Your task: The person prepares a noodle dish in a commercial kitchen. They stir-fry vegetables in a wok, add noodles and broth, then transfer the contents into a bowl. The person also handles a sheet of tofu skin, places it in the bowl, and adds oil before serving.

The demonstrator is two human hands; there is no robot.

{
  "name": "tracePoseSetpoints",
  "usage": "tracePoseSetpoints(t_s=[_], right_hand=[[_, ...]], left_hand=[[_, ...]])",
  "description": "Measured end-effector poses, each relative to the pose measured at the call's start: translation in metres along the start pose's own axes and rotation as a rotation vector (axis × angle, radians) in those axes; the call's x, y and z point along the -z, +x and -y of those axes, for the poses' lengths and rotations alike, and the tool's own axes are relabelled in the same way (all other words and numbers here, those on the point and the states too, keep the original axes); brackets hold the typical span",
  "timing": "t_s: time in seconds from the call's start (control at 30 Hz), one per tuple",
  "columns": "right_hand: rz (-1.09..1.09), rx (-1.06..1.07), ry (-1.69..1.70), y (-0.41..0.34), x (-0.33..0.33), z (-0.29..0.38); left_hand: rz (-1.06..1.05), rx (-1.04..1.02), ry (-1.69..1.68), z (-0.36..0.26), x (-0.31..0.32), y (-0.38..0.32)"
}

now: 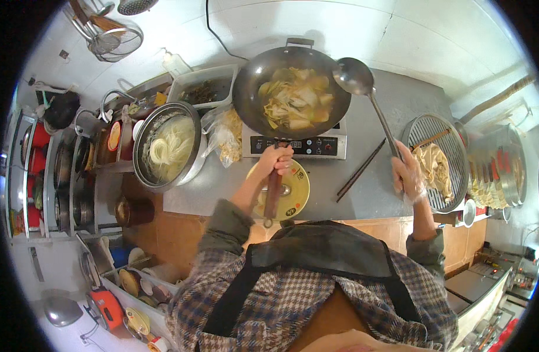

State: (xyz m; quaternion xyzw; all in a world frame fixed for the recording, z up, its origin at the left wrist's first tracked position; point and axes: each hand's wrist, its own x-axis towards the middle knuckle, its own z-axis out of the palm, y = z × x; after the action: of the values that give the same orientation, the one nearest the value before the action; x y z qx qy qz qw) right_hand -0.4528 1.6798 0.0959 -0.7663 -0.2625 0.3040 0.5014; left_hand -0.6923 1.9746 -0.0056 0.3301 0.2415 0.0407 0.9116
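My left hand [276, 159] is closed around the wooden handle of a dark wok [247, 94] that sits tilted on an induction cooker [320, 152]. Cooked leafy vegetables, cabbage by the look of them [296, 101], lie in broth inside it. In my right hand [409, 176] is the long handle of a metal ladle [354, 75]; its bowl hangs at the wok's right rim. Below my left hand, partly hidden by the wok handle, a yellow plate [298, 193] with a metal spoon [285, 189] rests on the grey counter. Dark chopsticks [362, 169] lie between the cooker and my right hand.
At left stands a pot [199, 158] of soaking white noodles [164, 152], beside a clear plastic bag [216, 132] and a plastic tub [232, 83]. On the right, a slatted round tray [456, 176] holds a tan cloth [432, 167]. Strainers [115, 44] hang on the wall.
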Motion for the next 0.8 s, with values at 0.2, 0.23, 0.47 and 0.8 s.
tracePoseSetpoints(t_s=[0.2,0.23,0.47,0.8], right_hand=[[0.224,0.246,-0.458,0.085,-0.013,0.015],[0.238,0.282,-0.547,0.098,-0.019,0.015],[0.701,0.31,-0.576,0.109,-0.069,0.022],[1.331,-0.657,0.157,-0.019,-0.138,0.015]], left_hand=[[-0.171,-0.175,-0.042,0.053,-0.034,-0.049],[-0.2,-0.184,-0.042,0.06,-0.038,-0.061],[-0.43,-0.281,-0.101,0.108,-0.064,-0.14],[-0.635,-0.379,-0.121,0.174,-0.07,-0.247]])
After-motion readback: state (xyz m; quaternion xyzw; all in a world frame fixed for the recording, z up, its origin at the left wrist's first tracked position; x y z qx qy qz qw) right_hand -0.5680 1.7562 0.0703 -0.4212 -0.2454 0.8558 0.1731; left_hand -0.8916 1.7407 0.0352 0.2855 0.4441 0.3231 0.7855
